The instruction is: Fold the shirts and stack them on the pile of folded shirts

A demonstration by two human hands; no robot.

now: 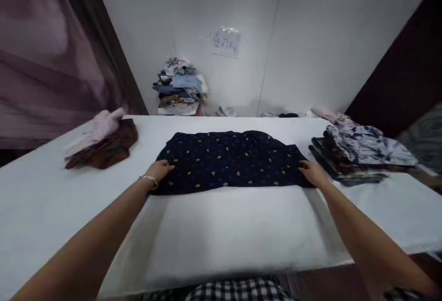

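Note:
A dark navy cloth (228, 160) with small yellow and blue spots lies spread in a wide, flat band across the white table; whether it is a garment I cannot tell. My left hand (159, 171), with a light bracelet at its wrist, pinches the cloth's left end. At the opposite end, my right hand (311, 172) has its fingers closed on the right edge. Both arms reach forward and far apart, and the cloth stretches between them with its near edge slightly curved.
Brown folded cloth (119, 147) with a pink piece (103, 126) on top lies left on the white table (238, 232). Folded clothes (369, 147) are stacked at the right. A tall clothes pile (181, 84) stands by the back wall, below and left of a paper sign (226, 43).

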